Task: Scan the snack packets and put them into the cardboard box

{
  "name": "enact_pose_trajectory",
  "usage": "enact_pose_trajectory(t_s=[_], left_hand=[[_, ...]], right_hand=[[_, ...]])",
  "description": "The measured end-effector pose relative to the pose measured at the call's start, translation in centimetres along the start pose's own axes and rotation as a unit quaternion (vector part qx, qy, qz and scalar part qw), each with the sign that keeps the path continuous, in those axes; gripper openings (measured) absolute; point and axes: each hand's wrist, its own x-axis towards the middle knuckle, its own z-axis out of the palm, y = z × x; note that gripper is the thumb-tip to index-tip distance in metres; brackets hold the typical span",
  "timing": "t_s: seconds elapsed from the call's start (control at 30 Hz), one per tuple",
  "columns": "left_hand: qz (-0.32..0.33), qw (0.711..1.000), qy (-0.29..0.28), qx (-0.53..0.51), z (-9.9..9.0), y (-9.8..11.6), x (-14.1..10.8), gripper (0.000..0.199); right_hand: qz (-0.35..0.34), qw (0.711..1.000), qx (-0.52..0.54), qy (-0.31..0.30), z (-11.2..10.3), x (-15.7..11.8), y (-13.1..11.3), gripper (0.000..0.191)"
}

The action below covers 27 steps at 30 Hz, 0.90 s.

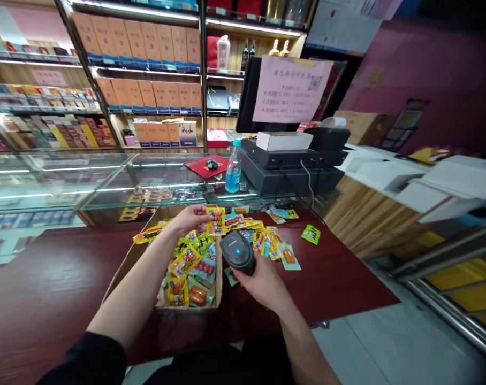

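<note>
My left hand (191, 219) pinches a small yellow snack packet (216, 221) above the far right corner of an open cardboard box (219, 278). Inside the box lie several yellow, green and clear packets, some with sausage-like pieces (197, 294). Wrapped round the handle of a black barcode scanner (237, 251) with a blue light is my right hand (263, 280). The scanner's head points toward the held packet, a little apart from it. Right of the box, more packets (267, 240) are heaped on the dark red table (331, 272).
Behind the table stands a glass display counter (106, 187) with a blue-liquid bottle (233, 171) and a red folder (203, 166). A monitor with a pink paper sign (291, 88) rises over a black cash drawer (283, 176). One green packet (311, 234) lies apart at the right.
</note>
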Motion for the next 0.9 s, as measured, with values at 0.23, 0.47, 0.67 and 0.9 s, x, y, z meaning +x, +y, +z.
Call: enact_pose_trajectory(t_s=[0.23,0.47,0.67,0.9], left_hand=[[0.013,1.0,-0.013,0.025,-0.4,-0.4,0.2,0.042],[-0.002,1.0,0.006,0.01,0.3,0.5,-0.4,0.045],[-0.012,1.0,0.013,0.025,0.6,1.0,-0.8,0.045],[-0.006,0.999,0.01,0.042,0.7,1.2,-1.3,0.043]], right_hand=[[0.0,1.0,0.003,-0.003,0.2,-0.1,-0.2,0.025],[0.0,1.0,0.006,-0.009,0.1,-0.1,-0.5,0.025],[-0.001,1.0,0.006,-0.006,0.2,-0.1,-0.3,0.025],[0.011,1.0,-0.015,0.001,0.1,0.0,0.2,0.029]])
